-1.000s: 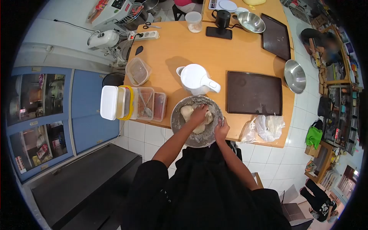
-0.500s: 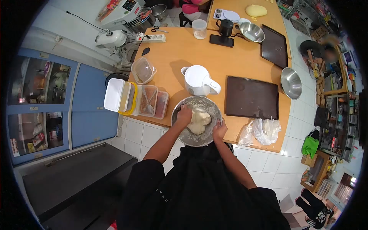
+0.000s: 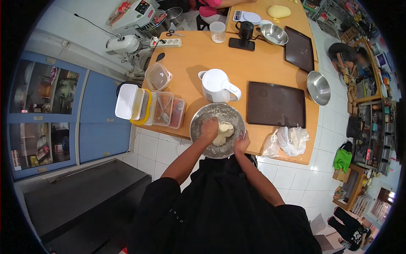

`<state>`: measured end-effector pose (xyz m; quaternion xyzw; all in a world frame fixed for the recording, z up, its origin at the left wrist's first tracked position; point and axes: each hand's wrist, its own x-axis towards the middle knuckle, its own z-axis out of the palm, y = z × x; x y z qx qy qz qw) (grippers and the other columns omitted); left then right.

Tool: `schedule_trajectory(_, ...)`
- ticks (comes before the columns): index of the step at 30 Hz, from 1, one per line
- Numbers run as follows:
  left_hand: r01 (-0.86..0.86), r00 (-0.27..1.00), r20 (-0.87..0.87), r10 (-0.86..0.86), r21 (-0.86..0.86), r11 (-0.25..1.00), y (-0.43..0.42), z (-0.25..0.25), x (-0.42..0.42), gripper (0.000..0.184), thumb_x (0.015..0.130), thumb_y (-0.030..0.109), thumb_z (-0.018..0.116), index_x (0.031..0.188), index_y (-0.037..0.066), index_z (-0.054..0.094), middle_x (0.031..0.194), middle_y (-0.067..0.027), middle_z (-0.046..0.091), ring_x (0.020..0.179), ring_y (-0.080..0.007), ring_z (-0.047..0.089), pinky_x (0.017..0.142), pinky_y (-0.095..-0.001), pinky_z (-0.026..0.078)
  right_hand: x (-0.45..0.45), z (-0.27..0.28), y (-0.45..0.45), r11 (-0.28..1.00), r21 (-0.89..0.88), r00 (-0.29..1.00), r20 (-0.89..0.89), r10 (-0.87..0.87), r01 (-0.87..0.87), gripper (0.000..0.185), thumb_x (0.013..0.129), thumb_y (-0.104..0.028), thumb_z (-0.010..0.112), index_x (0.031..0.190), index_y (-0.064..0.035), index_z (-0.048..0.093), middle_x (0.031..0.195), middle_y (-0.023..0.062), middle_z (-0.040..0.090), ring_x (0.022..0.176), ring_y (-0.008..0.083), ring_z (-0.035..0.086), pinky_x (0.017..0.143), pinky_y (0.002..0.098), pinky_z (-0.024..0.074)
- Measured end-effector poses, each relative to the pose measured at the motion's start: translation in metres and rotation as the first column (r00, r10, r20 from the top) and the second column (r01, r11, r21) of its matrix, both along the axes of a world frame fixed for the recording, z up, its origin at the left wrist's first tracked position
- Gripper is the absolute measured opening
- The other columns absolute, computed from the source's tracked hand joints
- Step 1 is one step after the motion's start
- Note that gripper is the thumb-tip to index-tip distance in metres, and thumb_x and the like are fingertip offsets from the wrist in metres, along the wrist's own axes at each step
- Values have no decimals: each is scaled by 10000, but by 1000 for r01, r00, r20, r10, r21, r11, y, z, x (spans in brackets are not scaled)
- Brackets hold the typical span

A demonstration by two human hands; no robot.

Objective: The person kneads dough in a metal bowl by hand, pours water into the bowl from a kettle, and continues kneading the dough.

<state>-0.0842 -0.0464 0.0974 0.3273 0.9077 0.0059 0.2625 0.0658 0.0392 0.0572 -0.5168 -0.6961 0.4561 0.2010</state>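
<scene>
A metal mixing bowl [image 3: 198, 144] stands at the front edge of the table, its inner wall smeared with flour and dough. Inside it lies a lump of pale dough [image 3: 225, 132]. My left hand [image 3: 209, 128] reaches into the bowl with fingers curled and pressed into the dough's left side; the fingertips are partly hidden. On the bowl's right rim, my right hand [image 3: 242, 144] grips with the thumb over the edge. Just behind the bowl is a white pitcher [image 3: 215, 84] with its handle toward the right.
Stacked plastic containers [image 3: 163, 108] stand left of the bowl. To the right are a dark baking tray [image 3: 276, 103], plastic bags [image 3: 292, 141] and a steel bowl [image 3: 318, 88]. Farther back are a phone [image 3: 242, 44], a black cup [image 3: 245, 30] and a kitchen scale [image 3: 251, 17]. A person in pink [image 3: 211, 5] sits there.
My left hand has moved slightly right and down, pushing deeper into the dough, which has changed shape. My right hand stays on the rim. The view has shifted a little.
</scene>
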Motion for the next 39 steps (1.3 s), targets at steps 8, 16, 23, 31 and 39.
schedule_trajectory(8,-105,991,101,83,235,966,6,15,44,425,776,161,693,1139,9,532,1117,-213,579,996,-416,626,879,-483,522,2,1,-3,1000,-27,995,-101,-15,12,262,924,-37,479,1160,31,571,1022,287,646,990,468,612,840,467,468)
schedule_trajectory(16,-79,990,-27,135,691,718,-12,-60,29,457,759,199,672,1167,49,532,1144,-217,554,1100,-408,532,910,-502,457,2,-16,-4,987,-151,980,-182,-78,51,268,963,-79,472,1187,36,563,1072,234,651,1011,369,624,896,401,459)
schedule_trajectory(23,38,966,-246,77,432,901,7,-69,78,558,818,208,646,1312,13,474,1224,-196,513,1141,-406,486,932,-501,435,4,-22,-15,974,-214,951,-280,-133,74,280,972,-86,471,1203,44,559,1102,200,645,1023,303,611,921,374,447)
schedule_trajectory(31,-143,984,-25,177,485,863,14,-33,43,402,809,206,646,1163,28,574,923,-206,647,907,-384,628,798,-491,502,1,-17,-21,968,-228,940,-293,-175,109,266,1001,-118,448,1183,41,560,1053,131,638,970,216,581,896,341,446)
schedule_trajectory(39,-141,973,-105,205,432,891,25,-62,44,376,793,291,678,1083,55,637,979,-202,624,959,-374,599,809,-495,493,-1,-23,-16,877,-467,864,-391,-318,111,244,1001,-121,497,1179,30,569,1036,79,636,930,161,573,854,294,454)
